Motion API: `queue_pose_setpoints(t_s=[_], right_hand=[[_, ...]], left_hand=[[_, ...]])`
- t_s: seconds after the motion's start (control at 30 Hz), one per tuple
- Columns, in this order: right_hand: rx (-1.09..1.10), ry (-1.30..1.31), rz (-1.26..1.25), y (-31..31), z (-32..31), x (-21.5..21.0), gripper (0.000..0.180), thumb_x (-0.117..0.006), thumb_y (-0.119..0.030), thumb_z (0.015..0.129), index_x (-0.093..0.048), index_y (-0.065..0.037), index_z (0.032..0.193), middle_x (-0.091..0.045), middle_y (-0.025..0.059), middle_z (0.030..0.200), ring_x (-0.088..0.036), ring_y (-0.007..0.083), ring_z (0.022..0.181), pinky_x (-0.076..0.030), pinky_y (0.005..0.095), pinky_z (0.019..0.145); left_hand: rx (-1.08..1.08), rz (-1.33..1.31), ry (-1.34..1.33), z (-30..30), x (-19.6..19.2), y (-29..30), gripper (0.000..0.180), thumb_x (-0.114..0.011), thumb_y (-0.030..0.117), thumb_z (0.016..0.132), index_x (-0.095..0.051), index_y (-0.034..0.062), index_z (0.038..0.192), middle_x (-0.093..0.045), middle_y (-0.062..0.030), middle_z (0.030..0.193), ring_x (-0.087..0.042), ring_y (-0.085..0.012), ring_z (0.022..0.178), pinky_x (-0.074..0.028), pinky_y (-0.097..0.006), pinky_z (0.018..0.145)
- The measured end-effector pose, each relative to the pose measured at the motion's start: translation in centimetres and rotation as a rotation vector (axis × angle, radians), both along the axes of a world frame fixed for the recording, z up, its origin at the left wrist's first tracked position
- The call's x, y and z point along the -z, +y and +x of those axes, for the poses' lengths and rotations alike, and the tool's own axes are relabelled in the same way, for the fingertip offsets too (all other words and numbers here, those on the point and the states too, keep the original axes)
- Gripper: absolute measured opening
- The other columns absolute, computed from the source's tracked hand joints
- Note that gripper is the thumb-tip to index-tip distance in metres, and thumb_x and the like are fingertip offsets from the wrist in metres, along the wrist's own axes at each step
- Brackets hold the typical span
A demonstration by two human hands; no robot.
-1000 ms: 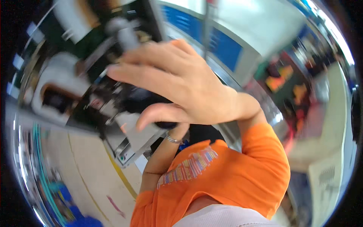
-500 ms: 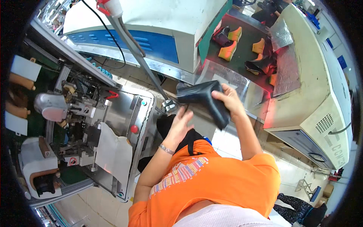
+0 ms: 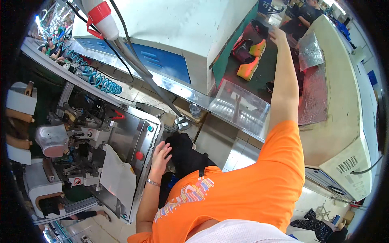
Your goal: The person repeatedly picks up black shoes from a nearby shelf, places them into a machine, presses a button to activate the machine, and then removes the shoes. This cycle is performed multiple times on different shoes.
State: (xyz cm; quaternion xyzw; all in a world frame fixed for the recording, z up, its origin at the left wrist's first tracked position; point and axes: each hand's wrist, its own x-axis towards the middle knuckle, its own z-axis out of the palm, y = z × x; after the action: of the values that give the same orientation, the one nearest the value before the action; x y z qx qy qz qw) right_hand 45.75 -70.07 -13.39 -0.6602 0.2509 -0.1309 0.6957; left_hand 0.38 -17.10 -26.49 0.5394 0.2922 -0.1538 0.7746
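My right arm stretches far forward over the dark green conveyor belt point(image 3: 265, 83). At its end my right hand point(image 3: 277, 35) is closed at the edge of a black boot upper point(image 3: 259, 29); the fingertips are small and partly hidden. Next to that upper lie a dark boot piece point(image 3: 242, 52) and orange-yellow shoe lasts point(image 3: 248, 69) under red light. My left hand point(image 3: 161, 156) is open and holds nothing, its fingers raised beside the metal machine panel with the red button point(image 3: 139, 155).
A cream machine housing point(image 3: 344, 121) stands right of the belt, another white-and-blue one point(image 3: 174, 36) left of it. A grey pole point(image 3: 162, 95) slants between me and the left housing. Left are a shoe-forming machine point(image 3: 52, 139) and a white sheet point(image 3: 117, 176). Another person point(image 3: 310, 16) is beyond the belt.
My right hand has carried the black boot upper from in front of me out to the far part of the belt. My left hand has come off it and moved left toward the machine panel.
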Motion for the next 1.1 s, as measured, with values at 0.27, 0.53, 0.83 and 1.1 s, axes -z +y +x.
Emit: queue_pose_setpoints(t_s=[0.27,0.53,0.83,1.1], right_hand=[[-0.462,-0.112,0.292,4.6,-11.0,13.0,0.030,-0.053,-0.021,0.083,-0.052,-0.004,0.108,-0.060,0.0097,0.099,-0.059,0.0181,0.087,-0.046,0.0290,0.074],[-0.321,0.237,0.286,1.6,-26.9,24.5,0.032,-0.053,-0.015,0.083,-0.050,-0.003,0.112,-0.059,0.0115,0.102,-0.058,0.0187,0.087,-0.047,0.0285,0.066],[0.198,-0.095,0.599,-7.7,-23.4,27.7,0.039,-0.057,-0.020,0.081,-0.046,-0.009,0.117,-0.048,0.0110,0.110,-0.048,0.0213,0.096,-0.043,0.0386,0.080],[0.476,-0.263,0.866,-11.8,-15.3,26.6,0.059,-0.055,-0.045,0.079,-0.036,-0.018,0.128,-0.018,0.0150,0.137,-0.017,0.0312,0.127,-0.018,0.0557,0.098]], left_hand=[[0.063,-0.019,0.156,-1.6,2.7,-1.5,0.043,-0.051,0.018,0.086,-0.036,0.0084,0.125,-0.048,-0.0095,0.121,-0.046,-0.0202,0.110,-0.037,-0.037,0.089],[0.174,0.126,-0.020,1.2,1.1,-3.2,0.038,-0.050,0.013,0.084,-0.041,0.0073,0.121,-0.052,-0.0071,0.114,-0.051,-0.0146,0.101,-0.040,-0.028,0.083],[0.240,0.094,0.074,-0.5,3.5,-3.0,0.041,-0.048,0.011,0.085,-0.038,0.0083,0.124,-0.048,-0.0095,0.121,-0.049,-0.0181,0.107,-0.039,-0.032,0.086],[0.021,0.039,0.245,-5.1,5.1,1.5,0.037,-0.048,0.016,0.085,-0.041,0.0083,0.121,-0.051,-0.0086,0.118,-0.049,-0.0183,0.107,-0.037,-0.036,0.088]])
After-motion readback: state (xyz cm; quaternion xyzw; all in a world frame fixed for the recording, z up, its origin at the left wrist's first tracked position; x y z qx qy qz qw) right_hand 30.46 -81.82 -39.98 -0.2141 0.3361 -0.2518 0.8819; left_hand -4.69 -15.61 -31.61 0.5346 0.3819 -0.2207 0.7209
